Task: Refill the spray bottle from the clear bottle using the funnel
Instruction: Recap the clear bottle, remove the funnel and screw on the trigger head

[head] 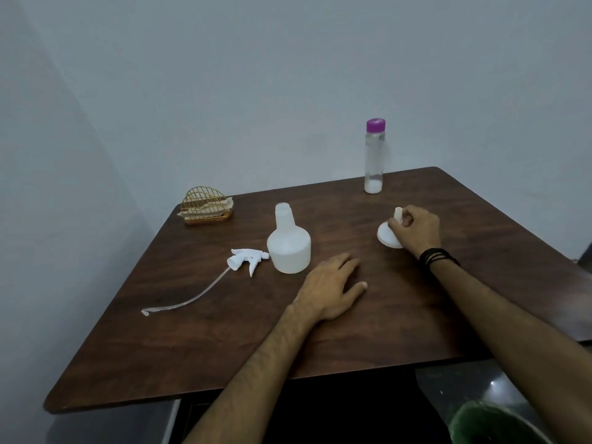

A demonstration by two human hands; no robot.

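**Funnel in hand, bottle open and waiting**

The person's right hand (416, 230) is closed around the stem of the white funnel (389, 235), which sits upside down on the brown table (352, 331), wide mouth down and spout pointing up between the fingers. The left hand (331, 288) lies flat and open on the table, palm down, gripping nothing, just in front of the spray bottle (288, 245).

The spray bottle stands upright near the middle of the table with its neck bare. Its trigger head (246, 259) lies on its side just to the left of the bottle, the long dip tube (189, 299) trailing toward the near left edge. The clear bottle (374, 158) stands upright at the far edge, well apart from both hands, its purple cap (375, 125) on; a little liquid shows at the bottom.

The step in hand looks like picking up the funnel. Next it likely needs turning spout-down and seating in the open neck of the spray bottle, where the free left hand could steady the light bottle. The clear bottle's cap has yet to come off before any pouring.

A gold wire holder (206, 208) sits at the far left corner, out of the way.
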